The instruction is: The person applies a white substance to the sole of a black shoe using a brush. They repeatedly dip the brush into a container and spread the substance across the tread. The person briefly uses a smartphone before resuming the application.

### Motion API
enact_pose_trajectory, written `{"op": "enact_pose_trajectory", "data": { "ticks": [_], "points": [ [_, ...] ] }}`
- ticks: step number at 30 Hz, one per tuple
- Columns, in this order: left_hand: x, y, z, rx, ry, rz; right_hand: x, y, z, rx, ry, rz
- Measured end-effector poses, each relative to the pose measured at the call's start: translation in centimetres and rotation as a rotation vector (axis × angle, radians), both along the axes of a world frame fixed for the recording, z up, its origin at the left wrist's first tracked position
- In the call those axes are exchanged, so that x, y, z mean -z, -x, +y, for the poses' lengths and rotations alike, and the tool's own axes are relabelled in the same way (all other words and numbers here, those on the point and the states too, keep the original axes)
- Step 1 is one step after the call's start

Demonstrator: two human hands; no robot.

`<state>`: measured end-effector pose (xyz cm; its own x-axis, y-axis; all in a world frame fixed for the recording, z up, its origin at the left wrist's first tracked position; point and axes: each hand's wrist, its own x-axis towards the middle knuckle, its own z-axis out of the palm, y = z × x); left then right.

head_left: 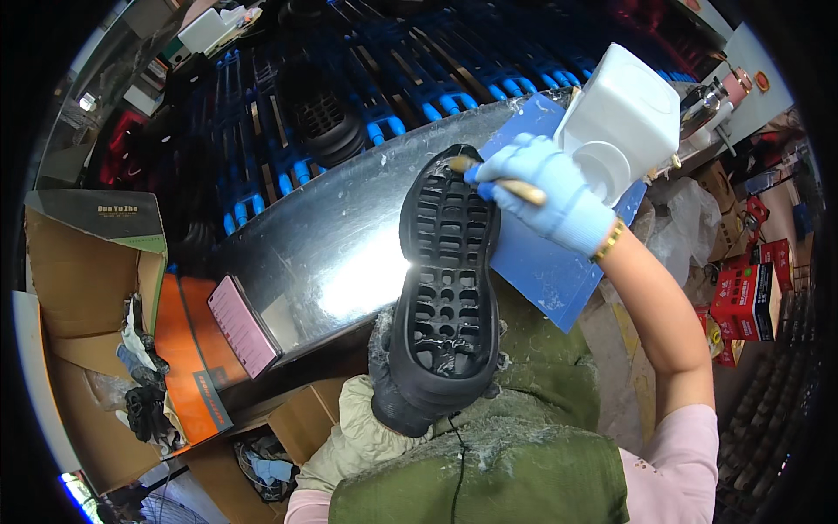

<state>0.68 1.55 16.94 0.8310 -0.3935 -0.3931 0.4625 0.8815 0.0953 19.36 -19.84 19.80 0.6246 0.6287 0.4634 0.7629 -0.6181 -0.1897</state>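
Observation:
A black rubber shoe sole (449, 279) lies lengthwise in front of me, its gridded, hollowed face up and its toe end pointing away. Wet, whitish streaks show along its rim and in the heel cavities. My left hand (403, 412), in a dark glove below a beige sleeve cover, grips the heel end from beneath; the sole hides most of it. My right hand (550, 188), in a light blue glove with darker blue fingertips, is closed around a brush (524, 191) with a wooden handle. The bristles touch the inner rim at the toe.
A metal bench (349, 236) carries a phone (243, 327) and a blue sheet (546, 271) with a white plastic container (624, 113). Beyond it stand blue-tipped racks (384, 131) and another black sole (327, 122). Open cardboard boxes (78, 288) are at left, red boxes (745, 301) at right.

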Motion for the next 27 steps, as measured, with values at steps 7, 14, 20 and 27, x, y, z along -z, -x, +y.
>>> {"op": "enact_pose_trajectory", "data": {
  "ticks": [7,14,20,27],
  "points": [
    [0.6,-0.7,0.7,0.181,-0.981,-0.446,-0.6,-1.7,1.4,-0.083,-0.055,0.213],
    [5.1,-1.3,3.0,0.339,-0.449,-0.467,0.6,-3.8,0.5,0.078,-0.552,0.318],
    [10.0,-1.8,0.9,0.213,0.172,-0.07,-1.2,2.7,-0.2,0.238,-0.644,1.021],
    [7.3,-2.4,-0.4,0.067,-0.122,-0.225,-5.0,11.4,-3.6,-0.034,-0.391,1.157]
  ]
}}
